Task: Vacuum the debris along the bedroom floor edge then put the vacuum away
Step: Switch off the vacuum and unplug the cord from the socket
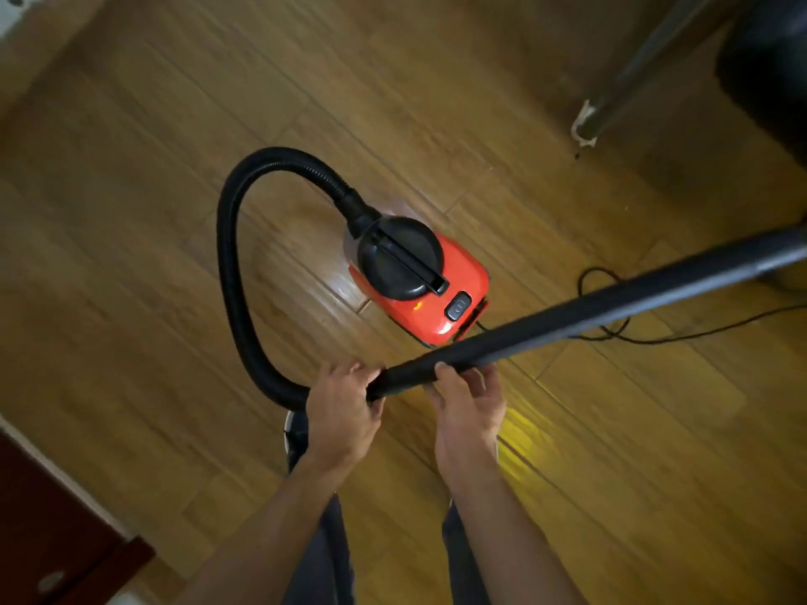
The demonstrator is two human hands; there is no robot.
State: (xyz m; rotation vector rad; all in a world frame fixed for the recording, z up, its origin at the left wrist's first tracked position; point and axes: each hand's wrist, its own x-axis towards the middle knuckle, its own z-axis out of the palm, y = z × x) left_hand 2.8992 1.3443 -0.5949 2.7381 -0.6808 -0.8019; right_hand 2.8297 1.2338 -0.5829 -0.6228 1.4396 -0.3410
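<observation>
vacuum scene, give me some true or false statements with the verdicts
1. The vacuum stands on the wood floor. True.
2. The hose lies straight. False: it curves in a loop from the vacuum round to the hands.
3. The right hand holds the wand. True.
4. The left hand hangs free. False: it grips the hose end where it meets the wand.
5. A cord lies on the floor. True.
</observation>
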